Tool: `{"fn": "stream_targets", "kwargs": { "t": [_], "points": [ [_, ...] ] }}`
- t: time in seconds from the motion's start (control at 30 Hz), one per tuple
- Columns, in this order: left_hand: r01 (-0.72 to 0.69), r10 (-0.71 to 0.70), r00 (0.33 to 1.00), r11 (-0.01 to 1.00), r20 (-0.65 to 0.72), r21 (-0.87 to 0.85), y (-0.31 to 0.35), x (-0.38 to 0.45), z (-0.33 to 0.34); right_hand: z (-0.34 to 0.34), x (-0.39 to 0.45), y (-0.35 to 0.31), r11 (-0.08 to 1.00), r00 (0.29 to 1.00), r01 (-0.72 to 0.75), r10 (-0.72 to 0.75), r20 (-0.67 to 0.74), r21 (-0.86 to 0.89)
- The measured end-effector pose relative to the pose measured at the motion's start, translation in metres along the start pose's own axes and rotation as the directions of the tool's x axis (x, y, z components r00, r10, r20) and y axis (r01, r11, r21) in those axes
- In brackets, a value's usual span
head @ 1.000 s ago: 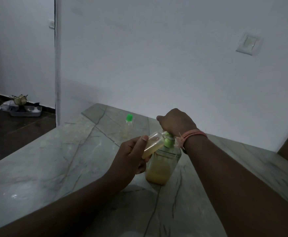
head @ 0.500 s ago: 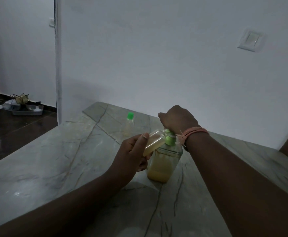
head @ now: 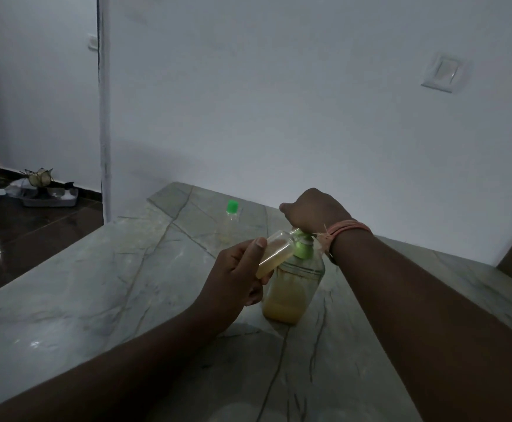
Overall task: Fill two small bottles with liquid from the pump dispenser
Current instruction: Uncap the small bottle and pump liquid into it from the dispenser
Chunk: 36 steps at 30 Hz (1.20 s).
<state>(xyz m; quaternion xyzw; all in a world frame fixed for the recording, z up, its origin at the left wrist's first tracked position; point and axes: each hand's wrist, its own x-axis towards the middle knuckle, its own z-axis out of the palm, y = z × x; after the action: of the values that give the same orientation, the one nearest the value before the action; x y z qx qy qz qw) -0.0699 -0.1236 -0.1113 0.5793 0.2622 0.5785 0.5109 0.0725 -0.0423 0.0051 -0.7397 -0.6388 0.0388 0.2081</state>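
Since a moment ago little has moved: our right hand (head: 315,210) stays fisted atop the pump dispenser (head: 294,284). Our left hand (head: 236,275) pinches a tilted small bottle (head: 276,252) at its spout; behind stands a capped bottle (head: 231,214).

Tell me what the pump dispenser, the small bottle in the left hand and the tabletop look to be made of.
Pump dispenser: clear plastic, probably, since the yellow liquid shows through; its pump is opaque green plastic. Small bottle: likewise clear, likely plastic. Tabletop: polished stone, marble by its look, grey-green with dark veins and a soft sheen.
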Motion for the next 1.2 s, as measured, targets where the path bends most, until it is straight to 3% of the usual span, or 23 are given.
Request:
{"fn": "stream_targets", "kwargs": {
  "t": [0.1, 0.23, 0.53, 0.73, 0.83, 0.97, 1.1, 1.2],
  "points": [
    [0.001, -0.001, 1.000, 1.000, 0.002, -0.008, -0.001, 0.001, 0.000, -0.003, -0.001, -0.002, 1.000, 0.999, 0.025, -0.025, -0.022, -0.007],
    [0.004, -0.003, 1.000, 1.000, -0.004, 0.020, -0.003, 0.002, -0.001, 0.006, -0.001, 0.007, 0.993, 0.998, -0.002, 0.011, -0.069, 0.122],
    [0.005, -0.004, 1.000, 1.000, -0.005, 0.019, 0.001, -0.001, 0.001, -0.001, -0.002, -0.001, 1.000, 1.000, -0.005, 0.004, 0.029, 0.024],
    [0.010, -0.009, 1.000, 0.999, -0.017, 0.044, -0.001, 0.001, 0.000, 0.006, -0.002, 0.006, 0.992, 0.998, -0.061, 0.062, 0.001, 0.111],
    [0.012, -0.012, 1.000, 0.999, -0.010, 0.037, 0.000, 0.000, 0.000, 0.004, -0.003, 0.005, 0.994, 0.999, -0.045, 0.047, -0.018, 0.100],
    [-0.002, 0.002, 1.000, 1.000, -0.007, 0.008, 0.001, 0.001, 0.001, -0.013, -0.004, 0.004, 0.973, 0.999, 0.001, -0.011, 0.042, 0.230],
    [0.006, -0.006, 1.000, 1.000, 0.000, -0.012, 0.000, 0.002, 0.001, -0.024, -0.001, 0.001, 0.955, 0.999, 0.016, -0.005, -0.038, 0.296],
    [0.007, -0.007, 1.000, 1.000, 0.007, -0.028, 0.001, 0.002, 0.001, -0.018, 0.002, -0.002, 0.956, 1.000, -0.002, 0.008, -0.019, 0.295]
  ]
}}
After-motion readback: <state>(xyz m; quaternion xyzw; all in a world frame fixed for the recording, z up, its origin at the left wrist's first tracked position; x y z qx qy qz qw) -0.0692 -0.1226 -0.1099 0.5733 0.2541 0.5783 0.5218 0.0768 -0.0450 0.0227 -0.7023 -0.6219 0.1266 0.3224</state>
